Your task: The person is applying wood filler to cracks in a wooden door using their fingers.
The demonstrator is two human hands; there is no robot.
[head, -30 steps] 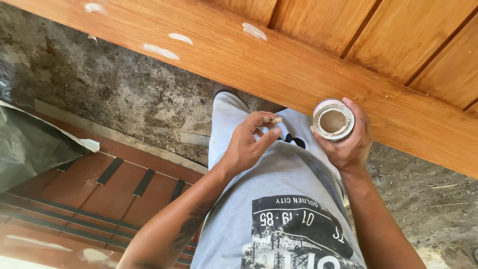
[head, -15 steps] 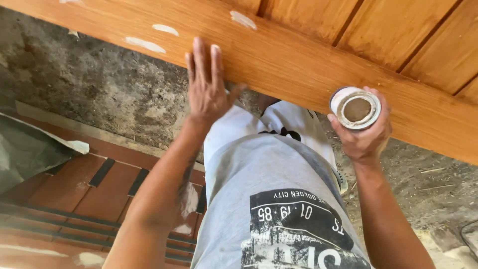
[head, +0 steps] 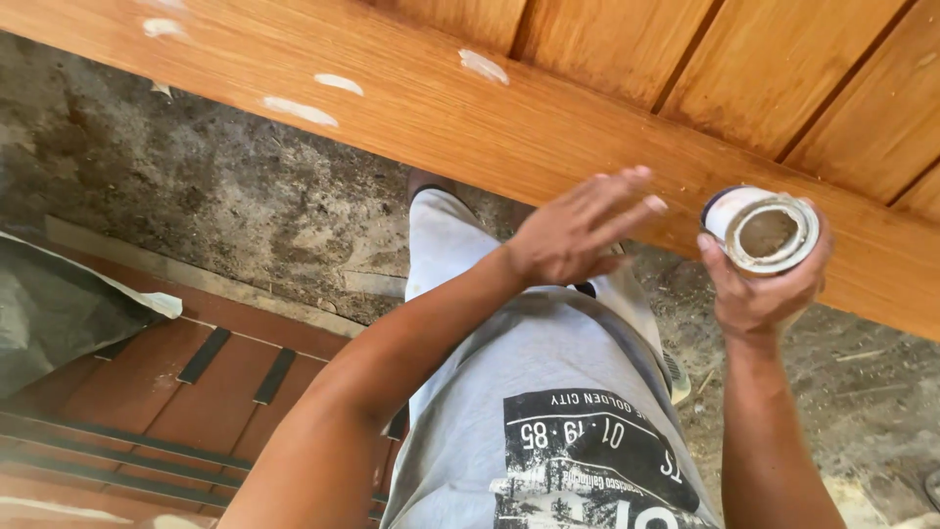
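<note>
Open tin (head: 766, 231) | brownish filler inside | right hand (head: 759, 294) grips | left hand (head: 578, 230) empty

From my remote seat I see a person's body below the head camera, not a machine. Both forearms are bare, with no sleeves, watch or bracelet reaching the left hand (head: 573, 235) or the right hand (head: 759, 294), and neither wears a glove. Below and between the hands hangs a light grey T-shirt (head: 509, 392) with a dark rectangular print (head: 597, 456) of pale lettering and a tree-like scene. Just behind the left hand, light grey trousers (head: 441, 245) cover the legs. Below the right hand's wrist a pale shoe (head: 676, 377) with a ribbed edge peeks out.
</note>
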